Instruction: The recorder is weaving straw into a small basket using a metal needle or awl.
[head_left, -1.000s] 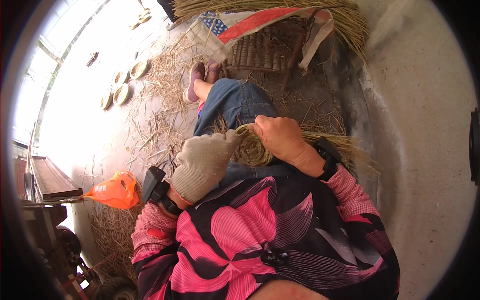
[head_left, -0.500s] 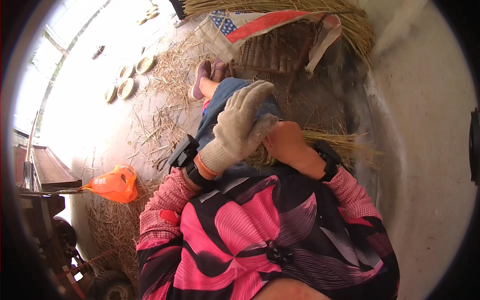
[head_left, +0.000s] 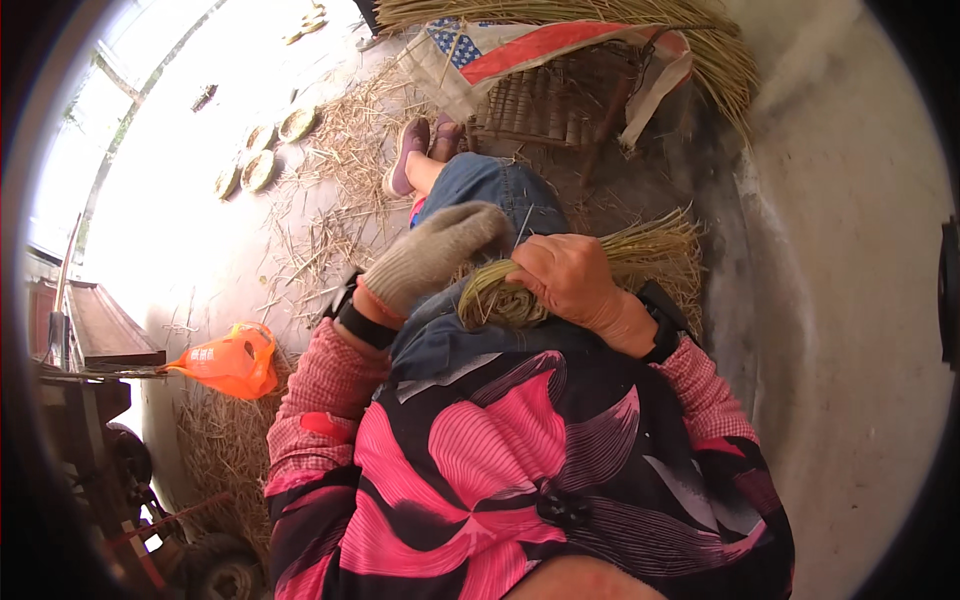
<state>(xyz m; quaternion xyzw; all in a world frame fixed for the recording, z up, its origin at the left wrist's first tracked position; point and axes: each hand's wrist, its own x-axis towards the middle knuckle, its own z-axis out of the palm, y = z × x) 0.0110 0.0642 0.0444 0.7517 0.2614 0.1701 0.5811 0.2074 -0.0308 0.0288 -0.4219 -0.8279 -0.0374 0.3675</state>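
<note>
Straw coil on denim lap. Right hand pinching rim, thin spike jutting beside. Gloved left hand near; fingers blurred, can't tell state. Slackened pinch could loosen coil; careless reach, spike prick.

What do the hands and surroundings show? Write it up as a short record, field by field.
Left hand: gloved, beside the straw coil; contact unclear
Right hand: bare, holding the straw coil
Tool: thin rod sticking up beside the right hand
Ahead: slatted seat, striped cloth over it
Left side: orange bag
Floor: loose straw
</note>
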